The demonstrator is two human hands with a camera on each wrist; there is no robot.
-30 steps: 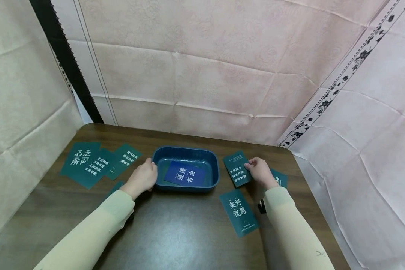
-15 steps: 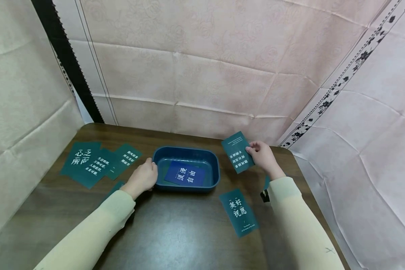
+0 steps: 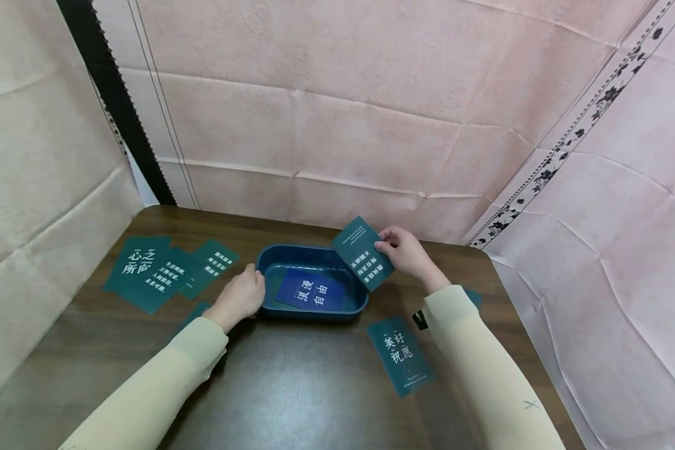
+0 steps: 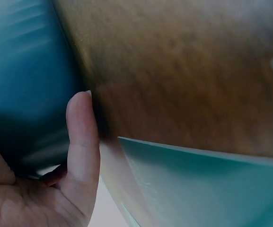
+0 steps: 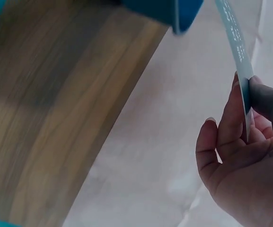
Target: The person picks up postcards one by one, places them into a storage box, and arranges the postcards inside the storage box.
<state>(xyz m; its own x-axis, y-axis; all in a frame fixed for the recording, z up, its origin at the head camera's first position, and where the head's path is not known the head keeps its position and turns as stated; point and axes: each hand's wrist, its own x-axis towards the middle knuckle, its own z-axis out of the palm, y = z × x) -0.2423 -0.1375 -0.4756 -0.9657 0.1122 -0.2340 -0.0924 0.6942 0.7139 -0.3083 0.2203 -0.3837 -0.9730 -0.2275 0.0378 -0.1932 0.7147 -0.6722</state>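
A dark blue rectangular tray point(image 3: 309, 251) stands at the middle of the table, with a blue card point(image 3: 315, 290) printed in white lying inside over a green one. My left hand point(image 3: 239, 297) grips the tray's left end; in the left wrist view a finger lies along the tray's wall point(image 4: 27, 71). Between thumb and fingers my right hand point(image 3: 402, 250) pinches a green card point(image 3: 362, 253) with white print. That card is raised and overlaps the tray's right rim in the head view. From the right wrist it shows nearly edge-on point(image 5: 240, 66).
Several green cards point(image 3: 157, 278) overlap at the table's left, and another point(image 3: 194, 315) lies partly under my left forearm. To the right lies a green card point(image 3: 400, 356); one more point(image 3: 474, 297) peeks out behind my right sleeve. A cloth-covered wall point(image 3: 315, 137) rises behind the wooden table point(image 3: 292, 387).
My right hand has lifted the green card off the table and carried it left to the tray's right rim. The left hand has stayed at the tray.
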